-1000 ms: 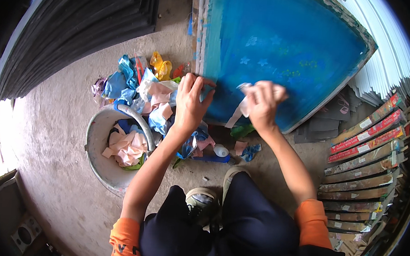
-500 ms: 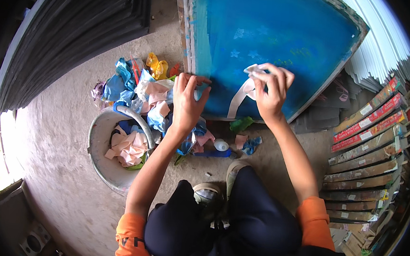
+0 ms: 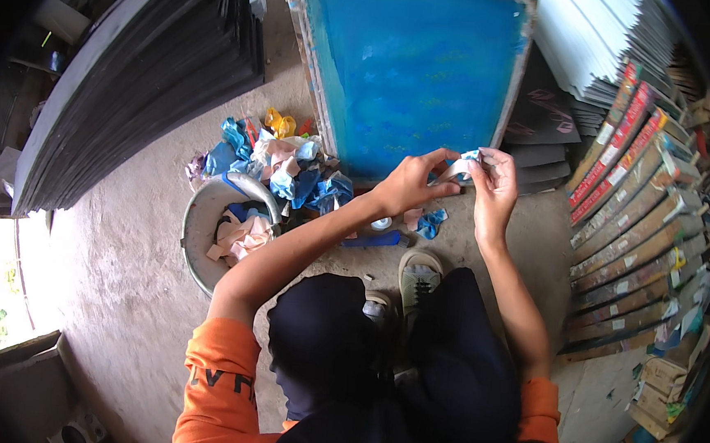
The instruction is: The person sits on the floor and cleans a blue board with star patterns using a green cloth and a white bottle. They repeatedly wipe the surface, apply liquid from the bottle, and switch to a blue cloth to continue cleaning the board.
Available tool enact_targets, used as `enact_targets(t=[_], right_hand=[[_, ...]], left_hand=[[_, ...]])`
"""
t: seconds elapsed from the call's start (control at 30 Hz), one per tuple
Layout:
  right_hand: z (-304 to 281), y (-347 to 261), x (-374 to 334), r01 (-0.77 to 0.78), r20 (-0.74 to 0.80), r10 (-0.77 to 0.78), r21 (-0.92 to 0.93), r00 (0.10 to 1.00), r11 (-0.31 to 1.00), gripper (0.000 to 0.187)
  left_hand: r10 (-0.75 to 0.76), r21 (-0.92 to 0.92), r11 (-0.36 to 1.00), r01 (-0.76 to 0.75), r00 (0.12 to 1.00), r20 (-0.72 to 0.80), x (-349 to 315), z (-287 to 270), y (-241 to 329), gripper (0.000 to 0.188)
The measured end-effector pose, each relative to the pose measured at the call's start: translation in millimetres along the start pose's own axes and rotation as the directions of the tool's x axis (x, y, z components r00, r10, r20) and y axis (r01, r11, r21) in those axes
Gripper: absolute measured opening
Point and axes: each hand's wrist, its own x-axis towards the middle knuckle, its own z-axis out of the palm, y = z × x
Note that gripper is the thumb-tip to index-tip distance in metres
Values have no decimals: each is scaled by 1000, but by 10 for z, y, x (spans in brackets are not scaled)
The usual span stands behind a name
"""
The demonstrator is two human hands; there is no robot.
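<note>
Both hands have come together: the left hand (image 3: 419,183) has left the left edge of the blue framed screen (image 3: 406,77) and now meets the right hand (image 3: 496,186) near the screen's lower right corner. The pale strip (image 3: 458,170), which hung before the blue surface half a second ago, is now gathered between them, crumpled, with blue smears at its upper end. The right grip is closed on that end, thumb against fingers; the strip's other end runs between the left thumb and forefinger, and whether they pinch it cannot be told. For the work, this suggests that handling has passed from the screen to the strip itself, since the left hand no longer steadies the frame.

On the floor (image 3: 120,287), off the screen's lower left corner, lies a heap of blue, pale and yellow scraps (image 3: 296,183). The bucket (image 3: 192,247), partly filled with peach pieces (image 3: 243,234), stands just beside that heap, toward the floor's bright left edge.
</note>
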Motion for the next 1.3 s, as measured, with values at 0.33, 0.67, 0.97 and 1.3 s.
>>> enact_targets(t=[0.33,0.67,0.97,1.3], right_hand=[[-359,-846,38,146,-33,-144,100,989,984,21],[-663,-1499,201,194,-142,-212,-132,967,972,23],[-894,-1228,-142,8,306,175,-515,936,857,58],[-580,-705,-181,-94,498,222,-270,838,958,54]], left_hand=[[189,197,966,-168,978,-92,-380,-276,828,25],[352,198,933,-302,884,-308,-699,-429,901,27],[389,41,920,-390,895,-219,-413,-20,978,27],[4,-287,956,-66,977,-213,-321,246,849,26]])
